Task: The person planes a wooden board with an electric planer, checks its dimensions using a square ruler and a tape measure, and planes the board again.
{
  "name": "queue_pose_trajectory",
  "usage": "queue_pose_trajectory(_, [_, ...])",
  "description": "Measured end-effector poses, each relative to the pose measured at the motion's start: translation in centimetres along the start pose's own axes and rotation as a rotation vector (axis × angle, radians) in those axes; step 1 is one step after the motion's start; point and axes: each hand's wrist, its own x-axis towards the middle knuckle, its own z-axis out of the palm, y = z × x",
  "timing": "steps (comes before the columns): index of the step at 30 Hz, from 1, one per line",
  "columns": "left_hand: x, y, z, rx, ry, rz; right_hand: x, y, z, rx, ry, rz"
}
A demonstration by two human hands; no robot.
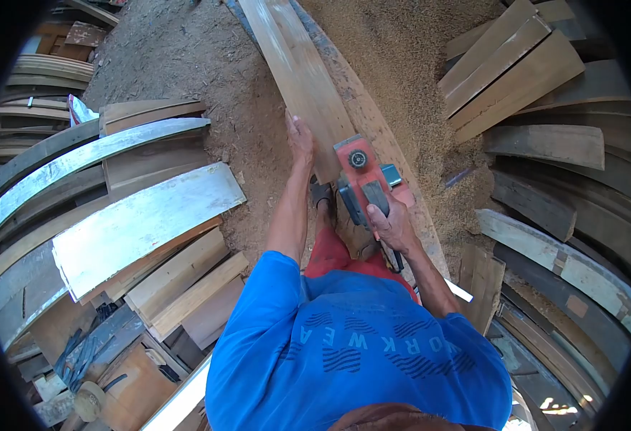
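My right hand (393, 224) is wrapped around the rear handle of a red electric planer (358, 159). The planer has a black knob on its front and lies over the near end of a long wooden plank (297, 75). My left hand (300, 141) grips the plank's left edge, a little ahead of the planer; its fingertips are partly hidden. Beneath the plank is a worn workbench board (373, 118), strewn with shavings. The planer's sole and its contact with the wood are hidden from above.
Stacks of boards stand on the left, among them a whitish board (150, 226). More boards (524, 79) are piled on the right. Sawdust (423, 65) covers the ground beyond the bench. Coiled cable (86, 355) lies at the lower left.
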Motion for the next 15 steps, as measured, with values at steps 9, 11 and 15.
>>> queue_pose_trajectory(9, [0.1,-2.0,0.2,-0.038,-0.002,0.083,4.0,-2.3,0.9,-0.019,0.022,0.026])
queue_pose_trajectory(11, [0.4,-2.5,0.4,-0.053,0.004,0.111,4.8,-2.9,0.9,-0.018,0.017,0.035])
queue_pose_trajectory(15, [0.9,-3.5,0.7,-0.074,0.018,0.157,6.5,-4.1,1.1,-0.027,0.04,0.002])
